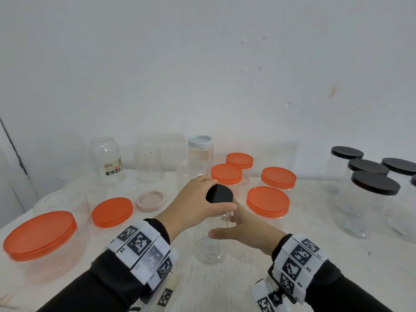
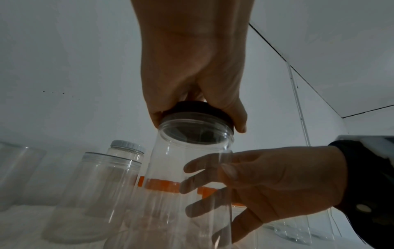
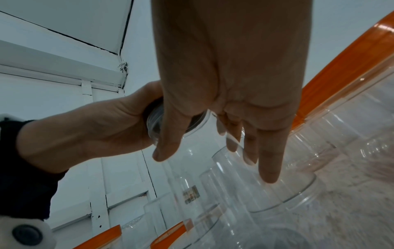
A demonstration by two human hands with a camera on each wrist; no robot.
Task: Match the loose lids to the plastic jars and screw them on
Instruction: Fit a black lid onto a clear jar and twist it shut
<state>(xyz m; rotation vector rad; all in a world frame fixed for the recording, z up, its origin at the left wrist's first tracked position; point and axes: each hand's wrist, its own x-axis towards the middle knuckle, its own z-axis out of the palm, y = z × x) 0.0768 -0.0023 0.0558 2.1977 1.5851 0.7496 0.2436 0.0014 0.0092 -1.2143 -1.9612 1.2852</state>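
Now left hand (image 1: 198,199) gripping black lid (image 1: 219,194), atop jar (image 1: 210,242)

The left hand (image 1: 198,206) reaches forward from above, fingers and thumb curled around the round black plastic lid (image 1: 220,194). The right hand (image 1: 245,233) sits lower (palm turned inward), fingers spread and nearly straight against the clear plastic jar (image 2: 187,176).

A clear plastic jar (image 1: 209,242) stands upright on the table before me. A black lid (image 1: 219,194) caps its mouth, sitting level on the rim.
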